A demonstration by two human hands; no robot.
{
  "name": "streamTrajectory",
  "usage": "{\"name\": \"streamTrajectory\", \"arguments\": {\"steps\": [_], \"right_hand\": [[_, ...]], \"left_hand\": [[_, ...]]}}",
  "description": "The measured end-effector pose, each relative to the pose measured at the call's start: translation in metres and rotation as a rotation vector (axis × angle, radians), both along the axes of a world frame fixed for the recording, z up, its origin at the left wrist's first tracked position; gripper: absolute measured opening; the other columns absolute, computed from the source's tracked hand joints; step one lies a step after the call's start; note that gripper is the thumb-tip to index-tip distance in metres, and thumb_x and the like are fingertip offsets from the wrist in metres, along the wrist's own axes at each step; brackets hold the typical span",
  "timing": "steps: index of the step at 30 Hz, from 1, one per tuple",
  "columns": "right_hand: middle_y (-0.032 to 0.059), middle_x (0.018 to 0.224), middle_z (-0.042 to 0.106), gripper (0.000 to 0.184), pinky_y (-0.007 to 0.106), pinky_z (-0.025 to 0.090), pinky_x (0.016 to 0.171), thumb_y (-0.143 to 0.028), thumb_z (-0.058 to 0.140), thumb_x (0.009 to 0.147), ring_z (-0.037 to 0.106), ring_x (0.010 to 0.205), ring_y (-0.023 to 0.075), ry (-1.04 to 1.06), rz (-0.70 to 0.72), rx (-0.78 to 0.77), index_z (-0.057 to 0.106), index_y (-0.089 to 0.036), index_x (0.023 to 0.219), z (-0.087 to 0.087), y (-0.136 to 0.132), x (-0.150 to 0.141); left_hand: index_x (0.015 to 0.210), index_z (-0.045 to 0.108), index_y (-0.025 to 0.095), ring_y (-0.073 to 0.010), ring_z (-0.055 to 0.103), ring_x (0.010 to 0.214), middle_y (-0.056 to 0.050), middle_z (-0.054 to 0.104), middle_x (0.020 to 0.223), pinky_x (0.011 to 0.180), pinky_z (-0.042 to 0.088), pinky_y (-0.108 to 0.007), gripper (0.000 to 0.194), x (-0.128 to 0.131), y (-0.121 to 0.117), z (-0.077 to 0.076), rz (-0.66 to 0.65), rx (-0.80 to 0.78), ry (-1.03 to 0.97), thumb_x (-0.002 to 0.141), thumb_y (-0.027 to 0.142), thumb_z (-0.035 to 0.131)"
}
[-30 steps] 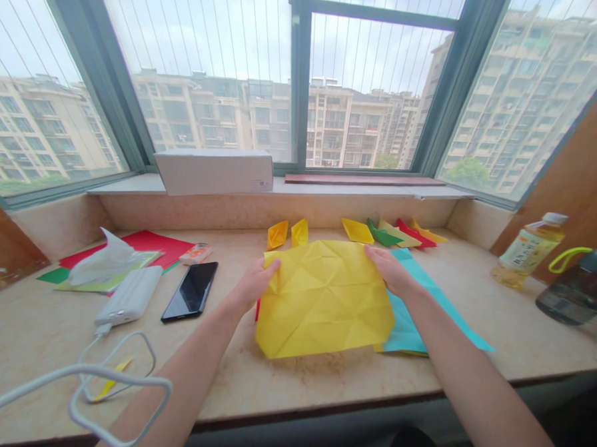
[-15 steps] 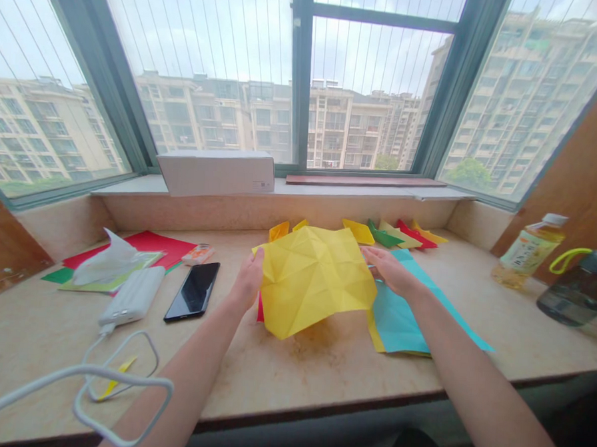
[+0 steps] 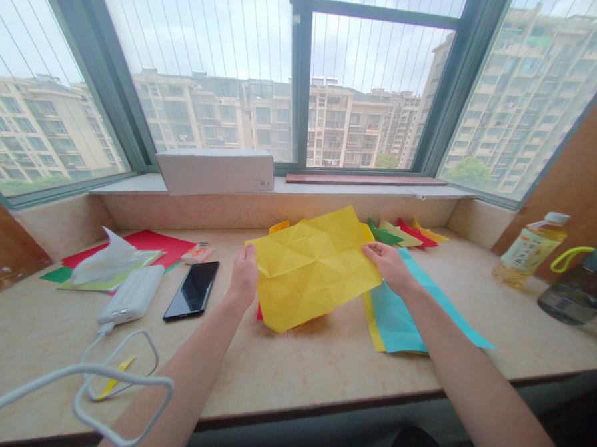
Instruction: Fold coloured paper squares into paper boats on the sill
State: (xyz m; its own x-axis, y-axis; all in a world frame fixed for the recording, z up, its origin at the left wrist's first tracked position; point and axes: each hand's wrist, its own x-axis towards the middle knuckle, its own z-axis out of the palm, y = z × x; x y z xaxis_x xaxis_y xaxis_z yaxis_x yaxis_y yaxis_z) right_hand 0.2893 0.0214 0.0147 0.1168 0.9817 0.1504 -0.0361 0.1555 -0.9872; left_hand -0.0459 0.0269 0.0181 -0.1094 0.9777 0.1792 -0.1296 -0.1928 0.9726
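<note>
Between my two hands a creased sheet of yellow paper (image 3: 316,268) is held up above the counter, spread nearly flat and tilted. My left hand (image 3: 246,274) is closed on its left edge, the fingers partly behind the sheet. At the right edge, my right hand (image 3: 385,261) pinches the paper between thumb and fingers. Under my right forearm lie light blue paper sheets (image 3: 414,316) with yellow paper beneath. Folded paper pieces, among them a green one (image 3: 385,235) and a red one (image 3: 418,235), stand in a row behind. A bit of red shows below the yellow sheet.
Left on the counter (image 3: 280,376) are a black phone (image 3: 192,291), a white power bank (image 3: 132,295) with a looping white cable (image 3: 45,380), a tissue pack (image 3: 111,264) and red paper (image 3: 170,247). A drink bottle (image 3: 530,252) and a dark cup (image 3: 582,288) stand right. A white box (image 3: 216,172) rests on the sill.
The yellow sheet has been pulled flatter and tipped, its top corner now higher. My left hand has shifted slightly left; both hands keep their hold.
</note>
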Motion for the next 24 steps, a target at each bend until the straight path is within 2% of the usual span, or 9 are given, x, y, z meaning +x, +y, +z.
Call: {"name": "streamTrajectory", "arguments": {"steps": [2,6,10,14,18,24], "right_hand": [[0.0064,0.090,0.078,0.039,0.035,0.060,0.066,-0.052,0.079,0.068,0.073,0.077,0.0249,0.022,-0.058,0.030,0.067,-0.021,0.090,-0.002,0.003,0.002],[0.0049,0.089,0.078,0.039,0.037,0.061,0.069,-0.051,0.077,0.069,0.074,0.079,0.0252,0.091,-0.143,0.079,0.062,-0.024,0.092,-0.007,0.008,0.006],[0.0041,0.086,0.078,0.036,0.040,0.063,0.069,-0.047,0.077,0.070,0.074,0.077,0.0261,0.126,-0.190,0.081,0.061,-0.025,0.093,-0.009,0.010,0.006],[0.0042,0.088,0.077,0.039,0.040,0.063,0.069,-0.050,0.076,0.070,0.074,0.081,0.0268,0.148,-0.253,0.098,0.058,-0.025,0.095,-0.009,0.013,0.010],[0.0048,0.090,0.077,0.042,0.039,0.063,0.069,-0.051,0.076,0.069,0.074,0.083,0.0268,0.157,-0.297,0.108,0.058,-0.025,0.097,-0.008,0.014,0.013],[0.0063,0.084,0.077,0.049,0.037,0.062,0.064,-0.057,0.074,0.070,0.074,0.077,0.0266,0.107,-0.343,0.176,0.059,-0.022,0.102,-0.006,0.010,0.004]], "left_hand": [[0.119,0.055,0.018,-0.0200,0.071,0.086,-0.008,0.074,0.096,0.071,0.056,-0.029,0.044,0.005,-0.007,0.008,-0.042,0.009,-0.076,0.096,0.051,0.037],[0.121,0.056,0.019,-0.0212,0.072,0.081,-0.008,0.075,0.090,0.069,0.056,-0.031,0.049,0.012,-0.020,0.020,-0.279,-0.098,-0.158,0.091,0.056,0.048],[0.114,0.061,0.014,-0.0216,0.071,0.082,-0.011,0.074,0.094,0.068,0.055,-0.029,0.044,0.015,-0.027,0.020,-0.462,-0.128,-0.056,0.084,0.047,0.063],[0.113,0.057,0.016,-0.0142,0.068,0.065,-0.005,0.072,0.087,0.060,0.052,-0.024,0.045,0.014,-0.028,0.017,-0.505,-0.113,0.009,0.076,0.036,0.076],[0.104,0.056,0.016,-0.0114,0.063,0.053,0.000,0.067,0.069,0.054,0.050,-0.021,0.041,0.012,-0.023,0.015,-0.447,-0.076,0.050,0.076,0.037,0.076],[0.090,0.055,0.015,-0.0119,0.060,0.044,0.000,0.064,0.058,0.044,0.046,-0.020,0.027,0.010,-0.011,0.006,-0.121,-0.092,0.145,0.082,0.037,0.069]]}}
